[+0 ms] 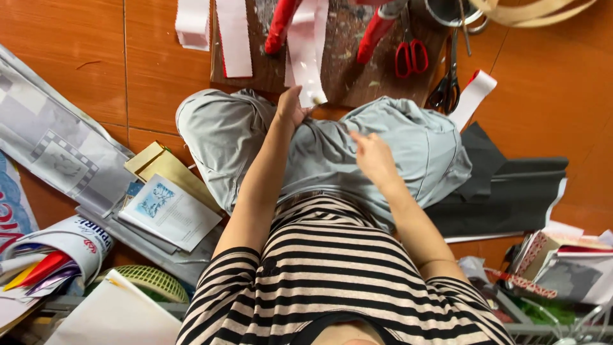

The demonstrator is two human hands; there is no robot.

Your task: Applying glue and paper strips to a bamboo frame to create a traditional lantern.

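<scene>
Seated cross-legged on the floor, the person's right hand [375, 156] hovers mid-frame over the lap, fingers loosely curled, holding nothing. Just beyond, the left hand [290, 107] pinches the near end of a white paper strip [306, 54], upper centre on the wooden board [348, 70]: light, floppy, easily torn. Red scissors [410, 54] lie beside a metal pot [454, 11], contents unseen.

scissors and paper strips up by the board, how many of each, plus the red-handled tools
scissors: 2 (red-handled pair, black-handled pair)
white paper strips: 4 (, one under the left hand at)
red-handled tools: 2 ()
total: 8
</scene>
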